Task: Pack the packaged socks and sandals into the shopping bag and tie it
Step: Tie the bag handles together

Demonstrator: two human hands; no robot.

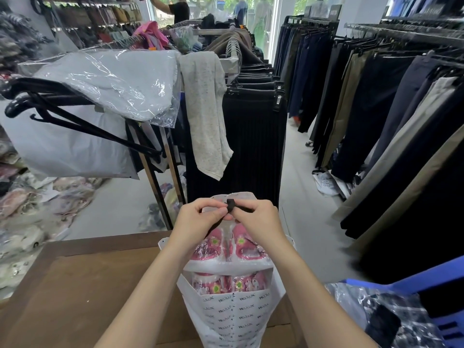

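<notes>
My ribbon is matt cloth, the bag matt, the sandals wrapped in glossy plastic, the table at nine o'clock smooth wood.

A white shopping bag stands on the brown bench, with pink packaged sandals showing inside it. Above it the left grip and right grip both pinch a black strap, fingertips touching. Trouser racks line the aisle beyond.
</notes>
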